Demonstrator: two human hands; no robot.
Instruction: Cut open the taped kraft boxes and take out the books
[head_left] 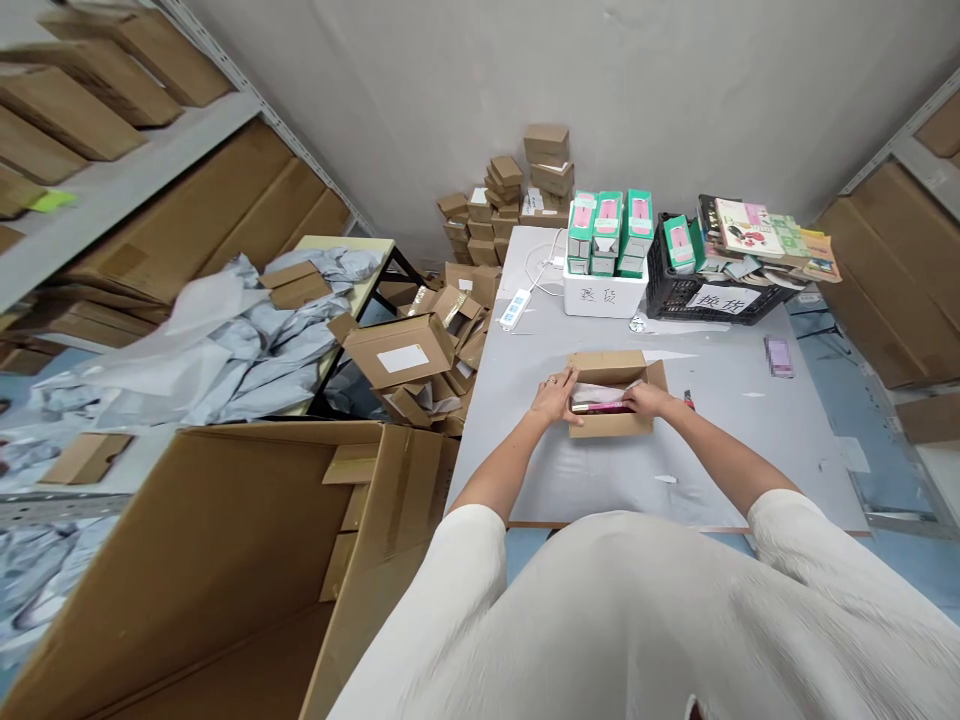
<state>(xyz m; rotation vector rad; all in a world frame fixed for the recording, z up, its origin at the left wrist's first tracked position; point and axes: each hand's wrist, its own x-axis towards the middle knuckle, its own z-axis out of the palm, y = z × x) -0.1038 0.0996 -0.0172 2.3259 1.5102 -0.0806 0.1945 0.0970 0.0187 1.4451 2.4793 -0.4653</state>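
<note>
Cardboard box (611, 427) is left open on the tabletop (555, 470), slim pink item (598, 407) already inside, flaps (607, 363) not folded shut yet; one end's gripped by the left hand (556, 397), right hand (639, 398) grip can't be told.

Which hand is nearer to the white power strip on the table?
Left. In the view, the left hand is below and to the right of the power strip, at the open box; the right hand is farther right, at the same box.
</note>
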